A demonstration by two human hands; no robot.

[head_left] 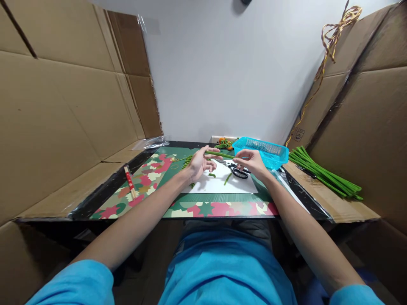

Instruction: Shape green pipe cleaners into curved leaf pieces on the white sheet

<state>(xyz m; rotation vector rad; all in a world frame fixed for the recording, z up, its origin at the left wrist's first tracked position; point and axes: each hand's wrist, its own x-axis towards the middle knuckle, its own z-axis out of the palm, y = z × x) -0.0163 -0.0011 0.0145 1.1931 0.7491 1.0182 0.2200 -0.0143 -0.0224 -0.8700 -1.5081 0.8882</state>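
Note:
A long green stem is stretched nearly level between my two hands, above a white sheet. At its left end, my left hand has it between thumb and index finger, the other fingers loosely curled. My right hand pinches the other end with its fingertips. Below the right hand, black-handled scissors lie on the sheet. Short green pieces lie there too. More cut green stems are partly hidden behind my left hand.
Behind my right hand stands a blue plastic basket, with orange flowers beside it. A bundle of green stems rests on cardboard at right. Wrapped chopsticks lie at left. Cardboard walls flank the table.

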